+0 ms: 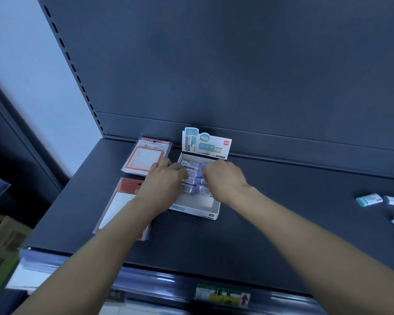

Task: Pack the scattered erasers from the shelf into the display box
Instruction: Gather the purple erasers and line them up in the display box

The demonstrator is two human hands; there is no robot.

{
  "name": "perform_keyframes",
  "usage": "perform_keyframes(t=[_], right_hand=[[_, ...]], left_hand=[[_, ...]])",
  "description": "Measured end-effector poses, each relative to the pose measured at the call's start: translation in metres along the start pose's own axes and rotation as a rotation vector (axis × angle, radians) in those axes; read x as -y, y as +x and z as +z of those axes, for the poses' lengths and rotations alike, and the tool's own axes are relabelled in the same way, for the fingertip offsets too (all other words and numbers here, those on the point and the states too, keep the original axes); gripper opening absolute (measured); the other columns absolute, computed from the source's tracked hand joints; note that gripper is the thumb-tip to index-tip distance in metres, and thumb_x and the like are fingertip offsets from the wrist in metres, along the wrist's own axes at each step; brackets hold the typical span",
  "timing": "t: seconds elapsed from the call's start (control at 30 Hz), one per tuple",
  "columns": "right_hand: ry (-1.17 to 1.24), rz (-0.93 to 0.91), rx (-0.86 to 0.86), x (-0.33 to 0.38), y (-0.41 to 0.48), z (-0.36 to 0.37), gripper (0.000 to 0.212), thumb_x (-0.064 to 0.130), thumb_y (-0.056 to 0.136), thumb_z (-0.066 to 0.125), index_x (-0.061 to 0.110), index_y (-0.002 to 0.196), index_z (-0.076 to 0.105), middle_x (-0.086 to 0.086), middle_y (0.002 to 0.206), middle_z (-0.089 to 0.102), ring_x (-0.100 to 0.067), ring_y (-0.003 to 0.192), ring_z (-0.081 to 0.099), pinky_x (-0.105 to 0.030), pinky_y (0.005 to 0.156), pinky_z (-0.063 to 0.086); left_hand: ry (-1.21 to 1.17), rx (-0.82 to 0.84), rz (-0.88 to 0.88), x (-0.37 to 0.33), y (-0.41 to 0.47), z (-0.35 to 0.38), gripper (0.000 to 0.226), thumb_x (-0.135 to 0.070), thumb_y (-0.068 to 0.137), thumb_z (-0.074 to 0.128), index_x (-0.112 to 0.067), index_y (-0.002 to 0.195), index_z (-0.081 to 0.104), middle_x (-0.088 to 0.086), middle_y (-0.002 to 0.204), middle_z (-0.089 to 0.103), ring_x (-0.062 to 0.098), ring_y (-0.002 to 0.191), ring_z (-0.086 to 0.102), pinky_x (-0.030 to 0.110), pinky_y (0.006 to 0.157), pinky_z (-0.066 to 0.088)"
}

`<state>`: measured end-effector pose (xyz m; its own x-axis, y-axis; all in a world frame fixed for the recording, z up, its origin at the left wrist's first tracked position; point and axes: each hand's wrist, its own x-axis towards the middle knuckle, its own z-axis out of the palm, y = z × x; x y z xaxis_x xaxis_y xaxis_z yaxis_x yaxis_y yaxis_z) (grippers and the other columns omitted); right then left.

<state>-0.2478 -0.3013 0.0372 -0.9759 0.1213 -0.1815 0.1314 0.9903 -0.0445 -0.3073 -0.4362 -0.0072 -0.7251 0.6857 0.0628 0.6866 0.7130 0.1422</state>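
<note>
Grip unclear: two hands over display box; four loose erasers.

Both bare forearms reach forward and converge. The left hand lies palm down, fingers curled forward; the right hand faces it, fingers bent down, knuckles raised, close together.

"UNIVERSITY" on orange-framed pack, "纳米净" on display box header card, red logo top corner
</note>
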Motion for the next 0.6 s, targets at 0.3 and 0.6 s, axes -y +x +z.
perform_keyframes(t=[0.3, 0.6], right_hand=[[0.014, 0.111, -0.366, -0.059, -0.043, -0.036, 0.018, 0.003, 0.091, 0.047, 0.009, 0.103, 0.058, -0.008, 0.106, 0.061, -0.031, 0.096, 0.055, -0.029, 0.065, 0.033], [-0.06, 0.34, -0.546, -0.179, -0.158, -0.052, 0.027, 0.008, 0.092, 0.049, 0.012, 0.119, 0.056, -0.008, 0.112, 0.057, -0.028, 0.11, 0.051, -0.03, 0.07, 0.038]], left_hand=[[-0.137, -0.317, 0.122, -0.069, 0.022, -0.055, 0.022, -0.009, 0.086, 0.058, -0.011, 0.107, 0.065, 0.008, 0.109, 0.063, 0.032, 0.105, 0.05, 0.041, 0.088, 0.036], [-0.249, -0.384, 0.424, -0.234, 0.038, -0.082, 0.022, -0.016, 0.091, 0.053, -0.016, 0.111, 0.061, 0.002, 0.11, 0.06, 0.024, 0.105, 0.048, 0.036, 0.091, 0.033]])
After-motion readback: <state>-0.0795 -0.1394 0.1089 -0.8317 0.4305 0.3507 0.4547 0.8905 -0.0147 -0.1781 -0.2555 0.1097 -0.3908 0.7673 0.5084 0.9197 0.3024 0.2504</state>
